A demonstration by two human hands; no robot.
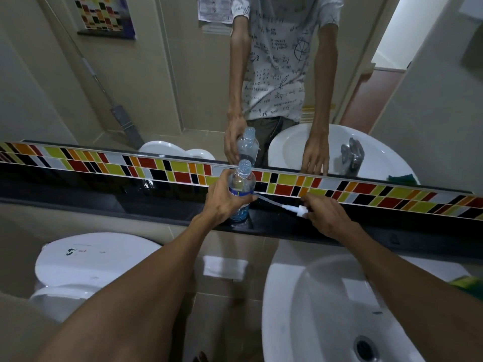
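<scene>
A clear plastic bottle (pixel 241 178) with a blue label and a little blue liquid at the bottom stands upright on the black ledge (pixel 156 207) under the mirror. Its neck is uncapped. My left hand (pixel 224 202) grips the bottle around its middle. To the right, my right hand (pixel 326 214) holds a white spray-pump head (pixel 298 208) over the ledge. The pump's thin clear tube (pixel 269 202) stretches left toward the bottle.
A band of coloured tiles (pixel 366 190) runs along the wall behind the ledge, with a mirror (pixel 130 87) above it. A white washbasin (pixel 326 309) sits below right and a white toilet tank lid (pixel 94 259) below left. A green sponge (pixel 467 283) lies at the basin's right edge.
</scene>
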